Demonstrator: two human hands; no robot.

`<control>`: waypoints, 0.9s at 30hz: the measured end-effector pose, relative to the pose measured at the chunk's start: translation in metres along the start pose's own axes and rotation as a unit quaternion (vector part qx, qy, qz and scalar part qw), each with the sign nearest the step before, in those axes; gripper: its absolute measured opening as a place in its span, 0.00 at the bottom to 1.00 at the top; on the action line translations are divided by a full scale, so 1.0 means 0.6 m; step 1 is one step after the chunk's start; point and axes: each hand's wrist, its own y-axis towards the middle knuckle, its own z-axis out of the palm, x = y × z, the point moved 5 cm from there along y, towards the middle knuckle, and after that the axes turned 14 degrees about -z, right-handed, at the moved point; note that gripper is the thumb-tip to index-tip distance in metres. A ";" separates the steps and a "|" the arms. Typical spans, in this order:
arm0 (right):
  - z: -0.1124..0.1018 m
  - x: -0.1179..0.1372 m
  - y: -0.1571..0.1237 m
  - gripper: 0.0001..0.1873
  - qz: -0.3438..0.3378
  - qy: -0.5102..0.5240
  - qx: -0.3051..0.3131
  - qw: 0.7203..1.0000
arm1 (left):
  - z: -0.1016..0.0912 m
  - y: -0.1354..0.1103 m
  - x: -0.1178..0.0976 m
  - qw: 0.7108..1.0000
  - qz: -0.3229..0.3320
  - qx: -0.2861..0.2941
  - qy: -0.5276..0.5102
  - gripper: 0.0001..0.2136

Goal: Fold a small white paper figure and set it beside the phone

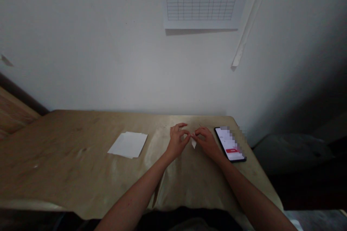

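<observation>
Between my fingertips, just above the table, is a small folded piece of white paper [193,143] with a pointed lower end. My left hand [178,139] pinches at its left side with thumb and index finger, the other fingers curled apart. From the other side my right hand [206,141] pinches the same paper, its thumb and fingertips pressed together. Much of the paper is hidden behind the fingers. Left of my hands, a small stack of white paper sheets [128,144] lies flat, its edges slightly uneven.
A smartphone [230,146] with a lit screen lies right of my right hand, near the right edge of the brown-covered table [67,151]. Behind stands a white wall [108,43] with a printed grid sheet [202,0]. Wooden boards [16,112] are at the far left.
</observation>
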 end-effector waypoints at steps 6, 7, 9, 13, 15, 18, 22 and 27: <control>0.005 -0.004 -0.002 0.11 -0.002 0.021 -0.015 1.000 | -0.003 0.001 -0.006 1.000 0.006 0.008 0.017 0.02; 0.006 -0.005 -0.003 0.11 -0.003 0.019 -0.019 1.000 | -0.004 0.001 -0.007 1.000 0.007 0.008 0.021 0.02; 0.007 -0.010 -0.004 0.10 0.000 0.019 -0.027 0.999 | -0.007 0.001 -0.008 1.000 0.008 0.003 0.022 0.03; 0.006 -0.022 -0.006 0.12 0.032 0.034 -0.033 0.998 | -0.008 0.002 -0.004 1.000 -0.002 -0.004 0.009 0.02; 0.005 -0.024 -0.006 0.13 0.042 0.044 -0.029 0.998 | -0.007 0.002 -0.002 1.000 -0.007 -0.002 0.003 0.01; 0.005 -0.021 -0.004 0.12 0.042 0.053 -0.025 0.997 | -0.007 0.002 -0.003 1.000 -0.011 -0.002 -0.003 0.02; 0.005 -0.013 -0.004 0.11 0.027 0.048 -0.028 0.998 | -0.008 0.000 -0.003 1.000 -0.011 -0.005 -0.009 0.03; 0.007 -0.009 -0.005 0.11 0.013 0.030 -0.026 0.999 | -0.001 -0.001 -0.004 1.000 -0.005 0.001 -0.009 0.03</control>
